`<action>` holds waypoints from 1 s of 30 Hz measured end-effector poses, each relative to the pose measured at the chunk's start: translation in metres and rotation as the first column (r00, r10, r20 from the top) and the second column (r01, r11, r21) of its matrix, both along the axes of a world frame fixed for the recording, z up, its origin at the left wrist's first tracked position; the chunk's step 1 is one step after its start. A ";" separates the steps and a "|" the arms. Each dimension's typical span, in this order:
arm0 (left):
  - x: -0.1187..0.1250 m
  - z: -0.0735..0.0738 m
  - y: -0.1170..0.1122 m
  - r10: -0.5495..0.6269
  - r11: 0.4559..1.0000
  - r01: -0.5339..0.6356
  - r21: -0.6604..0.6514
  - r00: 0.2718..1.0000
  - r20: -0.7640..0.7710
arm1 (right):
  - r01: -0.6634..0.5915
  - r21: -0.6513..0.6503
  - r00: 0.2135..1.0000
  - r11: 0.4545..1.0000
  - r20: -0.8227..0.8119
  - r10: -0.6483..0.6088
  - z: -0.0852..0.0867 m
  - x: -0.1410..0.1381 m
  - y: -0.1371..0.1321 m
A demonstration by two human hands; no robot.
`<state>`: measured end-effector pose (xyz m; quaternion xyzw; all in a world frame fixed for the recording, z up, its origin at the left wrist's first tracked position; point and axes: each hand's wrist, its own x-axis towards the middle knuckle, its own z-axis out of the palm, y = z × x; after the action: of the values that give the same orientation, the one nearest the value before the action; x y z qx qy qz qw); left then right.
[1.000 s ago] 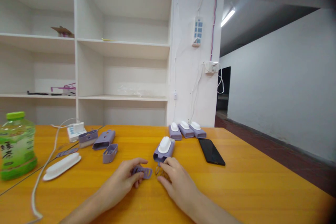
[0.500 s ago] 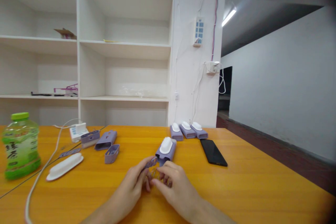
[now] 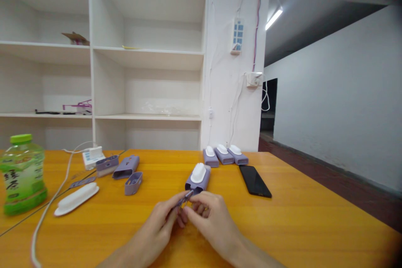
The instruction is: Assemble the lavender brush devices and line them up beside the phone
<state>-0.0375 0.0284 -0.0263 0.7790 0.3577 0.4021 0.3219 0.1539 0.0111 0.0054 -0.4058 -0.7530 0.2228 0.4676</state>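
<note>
L hand (image 3: 161,220) — holding purple pc (image 3: 187,196), R hand (image 3: 215,220) alongside

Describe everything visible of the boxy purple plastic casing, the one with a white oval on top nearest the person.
The boxy purple plastic-looking casing carries a smooth, raised white oval piece on its upper face. It lies on the orange-brown wood-grain table, its length running away from the person. The near end is open, with a dark hollow showing. The person's right grip is close to that end; whether it touches the casing cannot be told.
</note>
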 end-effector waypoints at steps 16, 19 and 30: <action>0.000 0.009 -0.008 0.037 0.988 -0.015 0.151 0.989 -0.141 | -0.084 -0.223 0.984 0.971 -0.175 0.045 -0.003 -0.002 0.000; 0.003 0.008 -0.005 0.039 0.991 -0.028 0.130 0.996 -0.078 | -0.159 -0.278 0.961 0.947 -0.262 0.084 -0.004 -0.004 0.000; 0.010 0.010 0.007 -0.102 0.933 0.180 -0.312 0.962 0.252 | -0.199 0.228 0.939 0.953 0.324 0.118 0.003 0.024 0.001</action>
<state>-0.0273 0.0355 -0.0166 0.6851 0.3232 0.3997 0.5162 0.1782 0.0124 0.0081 -0.3089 -0.8693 0.0950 0.3741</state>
